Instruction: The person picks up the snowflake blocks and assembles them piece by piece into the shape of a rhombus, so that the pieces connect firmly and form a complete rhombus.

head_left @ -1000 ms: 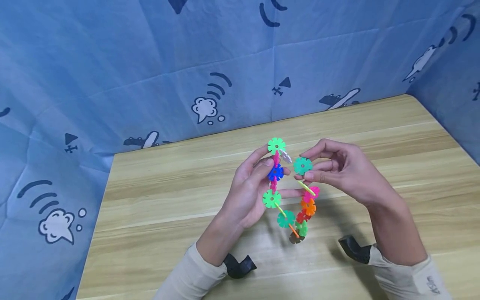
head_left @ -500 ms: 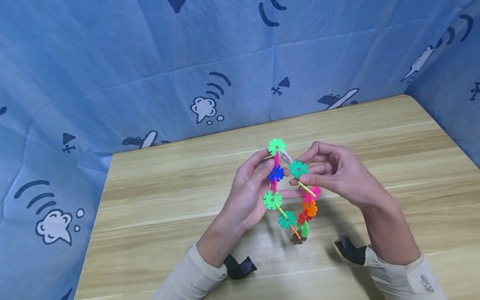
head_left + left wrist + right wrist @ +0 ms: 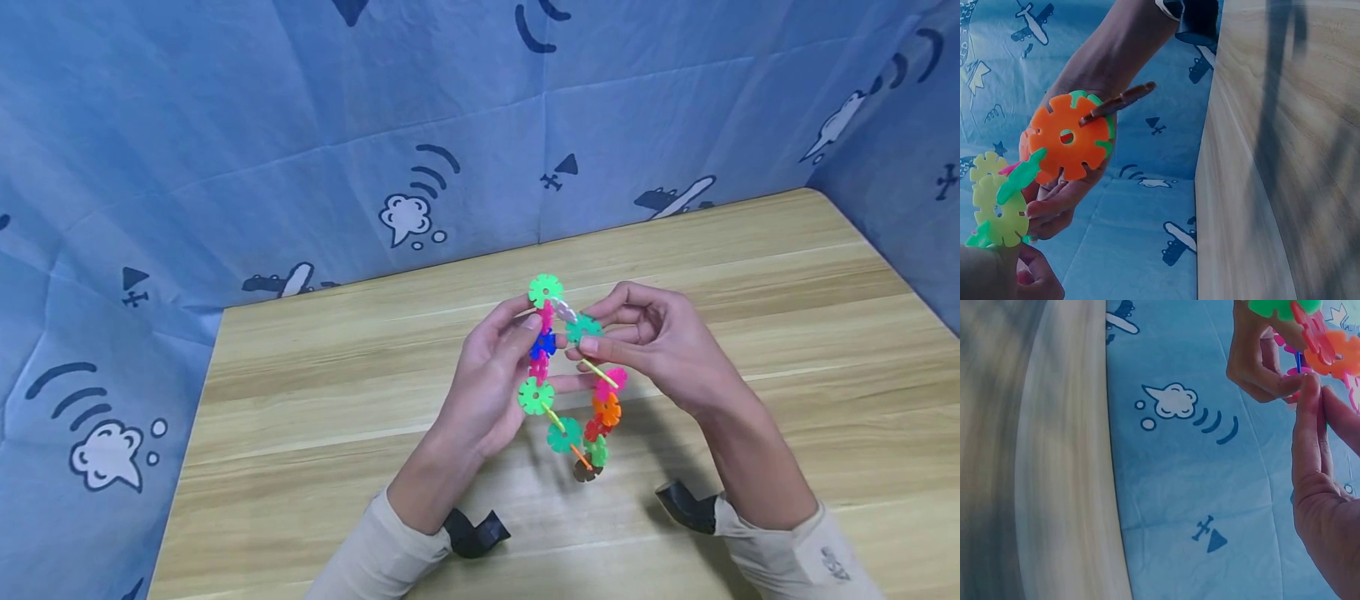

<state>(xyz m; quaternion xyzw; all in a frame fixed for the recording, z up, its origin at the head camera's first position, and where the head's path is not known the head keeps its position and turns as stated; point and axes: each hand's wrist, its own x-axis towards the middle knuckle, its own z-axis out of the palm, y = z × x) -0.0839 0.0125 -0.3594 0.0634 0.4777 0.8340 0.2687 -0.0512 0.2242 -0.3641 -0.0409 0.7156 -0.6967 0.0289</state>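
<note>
A chain of notched plastic flower discs hangs as a loop between both hands, above the table. My left hand [image 3: 487, 379] pinches its upper left side near the blue disc [image 3: 543, 343], below a light green disc [image 3: 545, 291]. With thumb and fingers, my right hand [image 3: 663, 350] pinches a teal disc [image 3: 583, 331], which meets the edge of the white disc [image 3: 564, 310]; whether they interlock I cannot tell. Lower in the loop are an orange disc [image 3: 1060, 147] and a brown disc [image 3: 1119, 103], large in the left wrist view. Fingers partly hide the discs.
The wood-grain table [image 3: 322, 392] lies beneath both hands. A blue printed cloth [image 3: 300, 150] hangs behind it and along the sides. Black curved pieces [image 3: 476, 533] are fixed at both sleeve cuffs.
My right hand has moved left with the teal disc, closing the gap to the white disc. The left hand and the loop have shifted slightly left.
</note>
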